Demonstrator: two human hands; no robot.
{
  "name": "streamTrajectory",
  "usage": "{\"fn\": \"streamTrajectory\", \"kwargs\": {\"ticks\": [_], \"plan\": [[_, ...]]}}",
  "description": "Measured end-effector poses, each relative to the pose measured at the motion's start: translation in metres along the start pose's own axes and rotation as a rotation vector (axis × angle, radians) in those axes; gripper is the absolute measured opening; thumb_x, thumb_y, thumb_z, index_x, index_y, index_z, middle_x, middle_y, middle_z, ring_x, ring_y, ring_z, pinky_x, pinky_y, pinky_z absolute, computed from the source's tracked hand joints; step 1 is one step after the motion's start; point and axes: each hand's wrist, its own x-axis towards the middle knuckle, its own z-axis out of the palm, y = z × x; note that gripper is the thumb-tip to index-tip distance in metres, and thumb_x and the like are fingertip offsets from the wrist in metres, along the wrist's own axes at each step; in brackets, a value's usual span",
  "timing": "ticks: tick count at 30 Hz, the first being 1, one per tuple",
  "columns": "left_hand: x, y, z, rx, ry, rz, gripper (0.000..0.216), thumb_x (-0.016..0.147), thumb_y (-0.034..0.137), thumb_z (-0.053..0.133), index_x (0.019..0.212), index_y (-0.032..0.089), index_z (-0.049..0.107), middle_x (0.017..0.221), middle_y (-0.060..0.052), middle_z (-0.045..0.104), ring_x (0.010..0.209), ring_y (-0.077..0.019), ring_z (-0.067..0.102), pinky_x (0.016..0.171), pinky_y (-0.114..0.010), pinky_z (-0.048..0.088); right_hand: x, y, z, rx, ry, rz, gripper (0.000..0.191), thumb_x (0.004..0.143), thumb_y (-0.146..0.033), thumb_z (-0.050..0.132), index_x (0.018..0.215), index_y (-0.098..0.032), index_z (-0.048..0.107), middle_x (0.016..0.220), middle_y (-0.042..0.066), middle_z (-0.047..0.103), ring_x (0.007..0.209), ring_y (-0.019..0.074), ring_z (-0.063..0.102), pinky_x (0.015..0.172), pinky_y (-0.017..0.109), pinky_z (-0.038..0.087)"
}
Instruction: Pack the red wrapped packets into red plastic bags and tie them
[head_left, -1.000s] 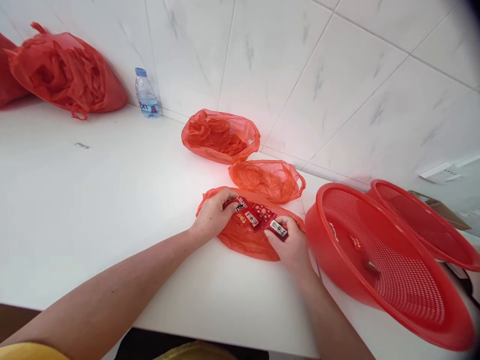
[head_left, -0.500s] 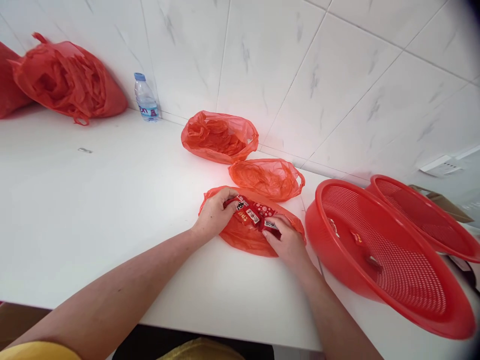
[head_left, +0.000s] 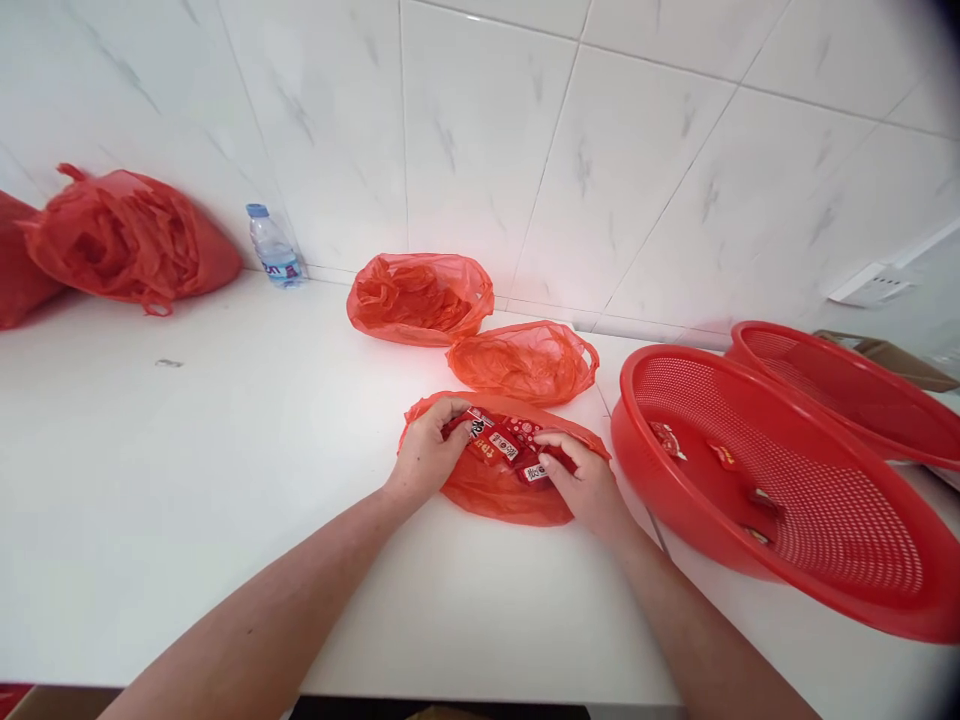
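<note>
Several small red candy packets [head_left: 501,444] lie bunched on a flat red plastic bag [head_left: 495,492] on the white counter [head_left: 225,480]. My left hand [head_left: 426,456] curls its fingers over the left end of the packets. At their right end, my right hand [head_left: 585,482] pinches the packets with its fingertips. Both hands rest on the bag.
Two crumpled red bags [head_left: 417,298] [head_left: 522,360] lie behind the hands. A larger red bag [head_left: 127,236] and a water bottle [head_left: 271,246] stand at the tiled wall on the left. At the right are two red perforated basins [head_left: 780,480] [head_left: 847,390], the nearer holding a few candies.
My right hand has slid left, pushing its packet in against the others. The left hand has stayed on the packets. The camera has tilted, so everything sits lower in view.
</note>
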Motion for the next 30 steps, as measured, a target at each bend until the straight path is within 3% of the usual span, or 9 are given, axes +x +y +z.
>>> {"fn": "streamTrajectory", "kwargs": {"ticks": [5, 8, 12, 16, 22, 25, 28, 30], "plan": [[-0.004, 0.006, 0.003, 0.054, -0.027, 0.017, 0.025, 0.083, 0.023, 0.051, 0.106, 0.025, 0.062, 0.103, 0.001, 0.069, 0.094, -0.0168, 0.063, 0.085, -0.030, 0.048, 0.000, -0.006, 0.002, -0.011, 0.020, -0.003, 0.034, 0.084, -0.026, 0.052, 0.118, -0.027, 0.055, 0.121, 0.002, 0.061, 0.112, 0.0190, 0.056, 0.097, 0.035, 0.044], [-0.008, 0.012, 0.005, 0.044, -0.116, 0.025, 0.023, 0.084, 0.023, 0.049, 0.102, 0.024, 0.064, 0.097, 0.001, 0.070, 0.087, -0.0159, 0.063, 0.079, -0.028, 0.049, 0.000, -0.008, 0.003, -0.004, 0.031, -0.036, 0.038, 0.082, -0.025, 0.054, 0.120, -0.027, 0.054, 0.121, 0.003, 0.061, 0.111, 0.0201, 0.056, 0.096, 0.036, 0.045], [-0.012, 0.017, 0.009, 0.017, -0.193, 0.018, 0.017, 0.083, 0.021, 0.051, 0.093, 0.022, 0.065, 0.086, 0.002, 0.069, 0.076, -0.0142, 0.062, 0.069, -0.026, 0.048, 0.000, -0.009, 0.004, -0.006, -0.019, -0.155, 0.019, 0.083, -0.027, 0.056, 0.100, -0.023, 0.063, 0.105, 0.005, 0.065, 0.101, 0.0206, 0.059, 0.082, 0.033, 0.050], [-0.016, 0.020, 0.013, -0.031, -0.247, 0.039, 0.013, 0.082, 0.018, 0.052, 0.087, 0.021, 0.063, 0.077, 0.002, 0.065, 0.069, -0.0123, 0.058, 0.063, -0.023, 0.046, -0.001, -0.010, 0.008, -0.027, -0.058, -0.298, 0.010, 0.083, -0.030, 0.059, 0.082, -0.020, 0.061, 0.086, 0.005, 0.062, 0.089, 0.0202, 0.056, 0.076, 0.034, 0.048], [-0.023, 0.026, 0.015, -0.067, -0.328, 0.064, 0.013, 0.085, 0.022, 0.052, 0.094, 0.021, 0.061, 0.084, 0.001, 0.066, 0.075, -0.0122, 0.059, 0.067, -0.023, 0.047, -0.004, -0.015, 0.011, -0.027, -0.050, -0.313, 0.027, 0.087, -0.022, 0.049, 0.062, -0.021, 0.040, 0.065, 0.000, 0.048, 0.065, 0.0150, 0.046, 0.059, 0.030, 0.041], [-0.024, 0.027, 0.016, -0.071, -0.335, 0.069, 0.023, 0.083, 0.029, 0.058, 0.105, 0.021, 0.059, 0.098, -0.002, 0.066, 0.085, -0.0148, 0.060, 0.074, -0.025, 0.048, -0.005, -0.017, 0.009, -0.013, -0.066, -0.313, 0.024, 0.087, -0.019, 0.049, 0.064, -0.021, 0.041, 0.066, -0.001, 0.047, 0.066, 0.0145, 0.046, 0.060, 0.029, 0.039], [-0.023, 0.025, 0.017, -0.050, -0.322, 0.087, 0.012, 0.086, 0.028, 0.054, 0.088, 0.019, 0.061, 0.081, -0.001, 0.065, 0.073, -0.0125, 0.057, 0.066, -0.024, 0.046, -0.006, -0.018, 0.008, -0.013, -0.107, -0.332, 0.020, 0.086, -0.018, 0.050, 0.067, -0.020, 0.045, 0.070, 0.000, 0.051, 0.070, 0.0152, 0.047, 0.064, 0.030, 0.040], [-0.022, 0.023, 0.018, -0.034, -0.300, 0.102, 0.015, 0.087, 0.025, 0.050, 0.076, 0.017, 0.059, 0.071, 0.001, 0.061, 0.065, -0.0107, 0.053, 0.061, -0.022, 0.044, -0.007, -0.017, 0.009, -0.017, -0.113, -0.325, 0.022, 0.086, -0.023, 0.053, 0.065, -0.020, 0.045, 0.068, 0.000, 0.050, 0.070, 0.0153, 0.047, 0.064, 0.030, 0.039]]}}
